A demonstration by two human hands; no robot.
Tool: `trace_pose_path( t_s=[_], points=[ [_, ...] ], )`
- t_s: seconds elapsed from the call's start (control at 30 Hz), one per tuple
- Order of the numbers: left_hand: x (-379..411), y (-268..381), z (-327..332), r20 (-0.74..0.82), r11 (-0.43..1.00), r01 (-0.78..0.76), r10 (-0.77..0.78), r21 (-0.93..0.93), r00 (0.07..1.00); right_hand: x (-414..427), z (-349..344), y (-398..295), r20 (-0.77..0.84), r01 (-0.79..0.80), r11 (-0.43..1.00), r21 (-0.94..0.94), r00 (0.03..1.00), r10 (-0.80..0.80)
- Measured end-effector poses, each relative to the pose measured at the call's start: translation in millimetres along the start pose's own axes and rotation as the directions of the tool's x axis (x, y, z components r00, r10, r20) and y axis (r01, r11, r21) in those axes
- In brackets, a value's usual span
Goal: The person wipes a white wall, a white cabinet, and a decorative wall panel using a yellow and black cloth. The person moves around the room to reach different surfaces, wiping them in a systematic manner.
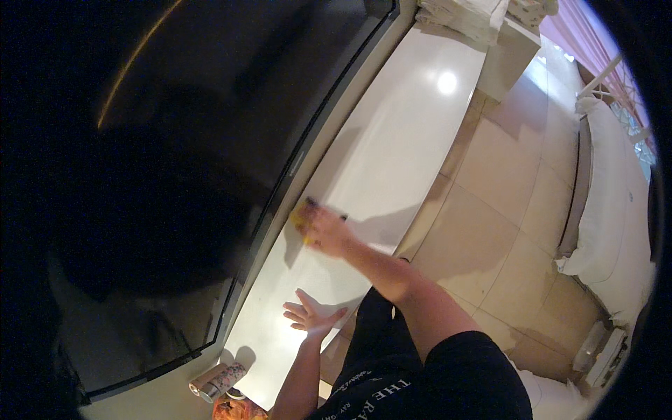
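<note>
My right hand (329, 233) is shut on a yellow cloth or sponge (300, 217) with a dark part, blurred. It presses against or hovers just over the glossy white top of a long, low cabinet (399, 136), close to its back edge. Nearer my body, my left hand (312, 316) is empty with its fingers spread above the same white top; whether it touches the surface I cannot tell. A large flat-screen television (173, 199) with a dark screen stands along the cabinet's back side.
Two tumblers, one pinkish (206, 379) and one flower-patterned (226, 382), stand at the near end beside an orange package (239, 408). Plastic-covered items (462, 18) occupy the far end, by a white box-shaped unit (509, 60). Tiled floor (483, 220) separates the cabinet from a white-covered seat or bed (611, 205).
</note>
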State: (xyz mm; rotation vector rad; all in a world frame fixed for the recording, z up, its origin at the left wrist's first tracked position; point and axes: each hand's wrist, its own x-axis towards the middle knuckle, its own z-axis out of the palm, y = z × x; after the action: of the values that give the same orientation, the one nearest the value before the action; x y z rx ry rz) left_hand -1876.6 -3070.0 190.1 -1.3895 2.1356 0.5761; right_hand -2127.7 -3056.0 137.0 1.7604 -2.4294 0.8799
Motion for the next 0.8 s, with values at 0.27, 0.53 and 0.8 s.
trace_pose_path(
  t_s=[0.27, 0.53, 0.8],
  points=[
    [10.7, -0.4, 17.0, -0.045, 0.997, 0.007, -0.004, 0.078, 0.999, 28.0, -1.5, -46.2, -0.185, -0.615, 0.714, 0.334, 0.700, 0.690],
    [32.4, -40.1, 38.3, -0.120, 0.988, -0.148, 0.153, 0.052, 0.981, -5.9, 51.7, -112.1, 0.002, 0.124, 0.989, 0.079, 0.992, -0.124],
    [3.4, -0.5, -4.2, 0.001, 0.998, -0.058, 0.058, -0.001, 0.998, 1.9, -55.9, 61.0, -0.192, -0.249, 0.940, -0.234, 0.960, 0.206]
  ],
)
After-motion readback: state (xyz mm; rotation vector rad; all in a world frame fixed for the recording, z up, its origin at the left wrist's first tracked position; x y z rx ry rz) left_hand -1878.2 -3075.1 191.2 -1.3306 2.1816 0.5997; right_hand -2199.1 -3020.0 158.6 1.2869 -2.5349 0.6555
